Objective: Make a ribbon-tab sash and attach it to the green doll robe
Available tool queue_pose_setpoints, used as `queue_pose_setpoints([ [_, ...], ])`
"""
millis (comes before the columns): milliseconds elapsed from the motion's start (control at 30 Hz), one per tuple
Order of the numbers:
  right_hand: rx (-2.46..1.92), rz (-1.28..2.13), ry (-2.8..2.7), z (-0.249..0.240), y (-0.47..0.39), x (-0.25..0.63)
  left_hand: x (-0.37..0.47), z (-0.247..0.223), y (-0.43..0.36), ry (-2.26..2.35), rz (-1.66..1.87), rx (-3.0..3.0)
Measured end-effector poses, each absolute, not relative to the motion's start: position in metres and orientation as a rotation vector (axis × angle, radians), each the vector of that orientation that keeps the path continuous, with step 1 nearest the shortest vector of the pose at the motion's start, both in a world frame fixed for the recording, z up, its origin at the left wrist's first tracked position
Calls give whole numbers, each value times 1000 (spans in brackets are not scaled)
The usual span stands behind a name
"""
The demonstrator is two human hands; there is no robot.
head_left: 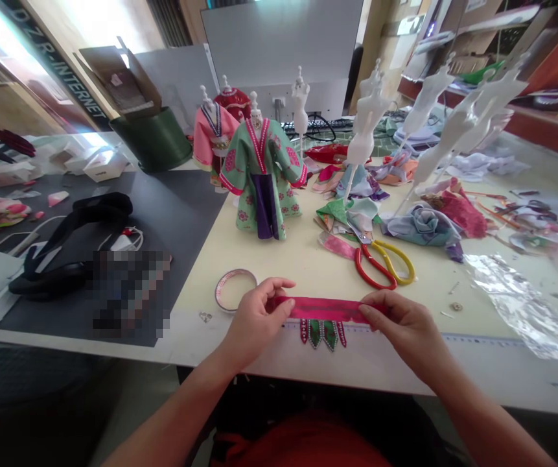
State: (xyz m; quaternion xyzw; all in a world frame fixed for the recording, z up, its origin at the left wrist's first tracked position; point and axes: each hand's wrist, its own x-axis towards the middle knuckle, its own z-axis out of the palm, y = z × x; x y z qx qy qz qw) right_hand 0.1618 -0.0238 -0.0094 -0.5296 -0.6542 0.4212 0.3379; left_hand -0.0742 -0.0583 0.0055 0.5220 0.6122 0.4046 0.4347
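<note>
A dark pink fabric strip [325, 308] is stretched between my two hands over the front edge of the table. My left hand [264, 308] pinches its left end between thumb and fingers. The right end is pinched by my right hand [400, 314]. Just below the strip lie small pointed green and pink pieces [323, 333] with beaded edges; their tops meet the strip's lower edge, and whether they are joined to it I cannot tell. A ruler [453, 340] runs along the table edge, partly behind my hands.
Left of my left hand is a tape roll [217, 292]. Red and yellow scissors [378, 280] lie beyond the strip. Farther back stand a green robe on a small mannequin [283, 155], bare white mannequins [371, 123] and fabric scraps [424, 227]. Clear film [526, 311] lies right.
</note>
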Motion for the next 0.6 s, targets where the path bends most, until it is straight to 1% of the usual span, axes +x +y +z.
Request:
queue_pose_setpoints([
  [200,-1472,781,-1967,-23,-11,156,-75,-13,-46,1735,951,1645],
  [333,-1526,665,-2017,-30,-9,154,-74,-21,-44,1835,944,1844],
  [600,-1551,438,-2080,-36,-12,150,-73,-31,-46,1888,926,2137],
])
